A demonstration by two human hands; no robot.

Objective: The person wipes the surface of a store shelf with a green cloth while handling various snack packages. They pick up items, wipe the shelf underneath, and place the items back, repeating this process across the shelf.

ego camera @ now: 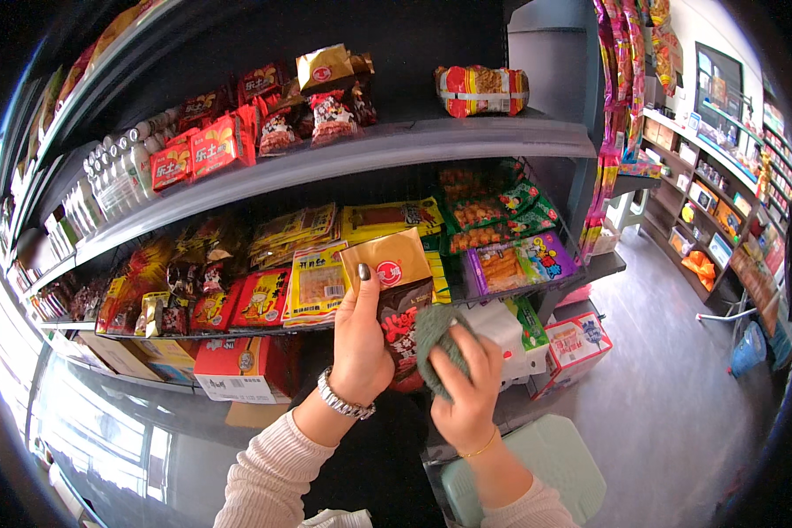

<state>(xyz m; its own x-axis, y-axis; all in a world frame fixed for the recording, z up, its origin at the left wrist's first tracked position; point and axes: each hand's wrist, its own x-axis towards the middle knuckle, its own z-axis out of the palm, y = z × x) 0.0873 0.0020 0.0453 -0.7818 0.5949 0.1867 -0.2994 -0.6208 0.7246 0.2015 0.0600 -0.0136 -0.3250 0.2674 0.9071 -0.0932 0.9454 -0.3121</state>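
My left hand [363, 343] grips a gold and dark brown snack packet [406, 297] by its left side, thumb lying on the gold top. In my right hand [468, 376] is a crumpled grey-green cloth [439, 336], which overlaps the packet's lower right side. The packet is held in front of the lower shelf's wire basket, where yellow snack packets [317, 284], red packets [261, 297] and a purple packet [521, 261] lie. Part of the packet's lower front is hidden behind the cloth and my fingers.
On the upper shelf [369, 142] stand red snack packets [218, 145], clear bottles [125, 162] and a strapped noodle bundle [482, 91]. Cartons [244, 366] sit under the basket. A pale green plastic stool [534, 462] stands on the floor at the lower right, near a red-white box [574, 350].
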